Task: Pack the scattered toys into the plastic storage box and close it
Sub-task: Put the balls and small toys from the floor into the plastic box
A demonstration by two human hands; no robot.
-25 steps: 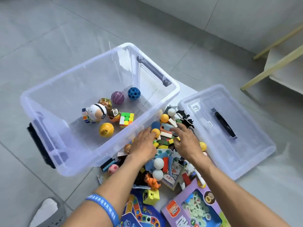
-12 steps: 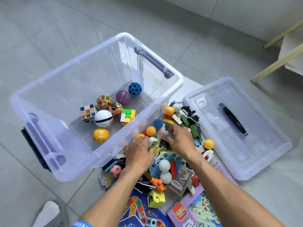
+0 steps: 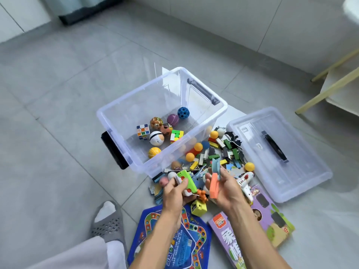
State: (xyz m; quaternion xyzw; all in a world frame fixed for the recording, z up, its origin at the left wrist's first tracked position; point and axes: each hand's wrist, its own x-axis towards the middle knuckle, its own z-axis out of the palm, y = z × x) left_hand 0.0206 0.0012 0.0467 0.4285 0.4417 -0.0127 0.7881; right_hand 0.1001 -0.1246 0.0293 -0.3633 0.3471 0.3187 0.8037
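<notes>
Both hands have been lifted out of the toy pile since half a second ago, and each now carries something. A green toy (image 3: pixel 185 180) is gripped in the left hand (image 3: pixel 175 193), and an orange block (image 3: pixel 214 186) with a blue piece (image 3: pixel 216 166) is pinched in the right hand (image 3: pixel 225 189), all held above the pile (image 3: pixel 219 152) just in front of the box (image 3: pixel 136 105). Balls and cubes are already lying on the box floor. Most of the pile is left on the floor between the box and the lid (image 3: pixel 275 152), which lies to the right of the box. A blue game board (image 3: pixel 186 243) and a purple book (image 3: pixel 258 220) lie nearer than the pile. Packing is judged to be at an early stage; these pieces are probably meant for the box next.
</notes>
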